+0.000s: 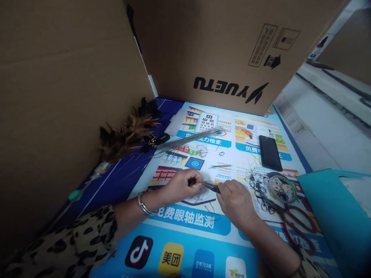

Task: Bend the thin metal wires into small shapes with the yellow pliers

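My left hand is closed, thumb and forefinger pinched together on something too small to make out. The dark jaws of the pliers meet those fingertips. My right hand is wrapped round the pliers' handles, which it mostly hides. Under and around both hands lie thin wire pieces, some bent. A few short straight wires rest just beyond the hands. Farther back, a bundle of long thin metal wires lies slantwise. To the right of my right hand are several small black wire loops.
Red-handled scissors and a round roll of clear tape lie at right, below a black phone. A teal folder-like object borders the right side. A brown feather duster lies left; cardboard panels stand behind and left.
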The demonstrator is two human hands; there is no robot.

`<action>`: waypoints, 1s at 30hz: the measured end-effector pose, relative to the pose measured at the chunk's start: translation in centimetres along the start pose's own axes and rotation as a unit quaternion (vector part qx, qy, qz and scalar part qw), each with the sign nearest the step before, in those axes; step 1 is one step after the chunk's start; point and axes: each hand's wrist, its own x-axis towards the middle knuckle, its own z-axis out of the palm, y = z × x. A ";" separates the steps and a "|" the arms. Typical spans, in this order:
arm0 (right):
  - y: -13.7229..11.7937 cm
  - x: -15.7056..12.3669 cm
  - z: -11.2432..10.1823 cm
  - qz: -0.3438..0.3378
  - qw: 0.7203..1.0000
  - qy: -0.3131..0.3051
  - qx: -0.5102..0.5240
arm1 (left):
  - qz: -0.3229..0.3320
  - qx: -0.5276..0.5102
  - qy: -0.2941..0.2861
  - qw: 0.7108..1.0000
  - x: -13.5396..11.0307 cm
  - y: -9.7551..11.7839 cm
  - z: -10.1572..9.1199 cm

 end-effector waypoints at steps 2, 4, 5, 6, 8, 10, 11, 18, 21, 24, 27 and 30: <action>0.0 0.0 0.0 0.002 1.000 -0.004 0.005 | 0.000 -0.003 -0.005 1.000 0.0 0.1 -0.1; 0.0 0.0 0.0 0.006 1.000 -0.008 0.014 | 0.000 -0.005 -0.010 1.000 0.0 0.1 -0.1; 0.0 0.0 0.0 0.009 1.000 -0.011 0.020 | 0.000 -0.005 -0.012 1.000 0.0 0.1 -0.1; 0.0 0.1 0.0 0.012 0.999 -0.014 0.027 | 0.001 -0.005 -0.013 1.000 0.0 0.1 -0.1; -0.1 0.1 -0.1 0.015 0.999 -0.018 0.039 | 0.004 -0.007 -0.012 1.000 0.0 0.0 -0.1; -0.1 0.1 -0.1 0.015 0.999 -0.019 0.046 | 0.005 -0.006 -0.013 1.000 0.0 0.0 -0.2; 0.0 0.1 -0.1 0.016 0.999 -0.018 0.048 | 0.006 -0.006 -0.014 1.000 0.0 0.0 -0.2; 0.2 0.0 0.2 0.008 0.999 -0.015 0.042 | 0.015 -0.021 -0.045 0.999 0.2 0.1 -0.5; 0.3 0.0 0.3 -0.002 0.999 -0.011 0.047 | 0.021 -0.026 -0.060 0.998 0.3 -0.1 -0.5; 0.3 0.0 0.3 -0.010 0.999 -0.006 0.053 | 0.024 -0.032 -0.078 0.996 0.3 -0.2 -0.6; 0.2 0.0 0.3 -0.012 0.998 -0.006 0.058 | 0.025 -0.034 -0.091 0.995 0.4 -0.2 -0.7; 0.3 -0.1 0.2 -0.013 0.998 -0.010 0.062 | 0.028 -0.026 -0.098 0.994 0.5 -0.1 -0.8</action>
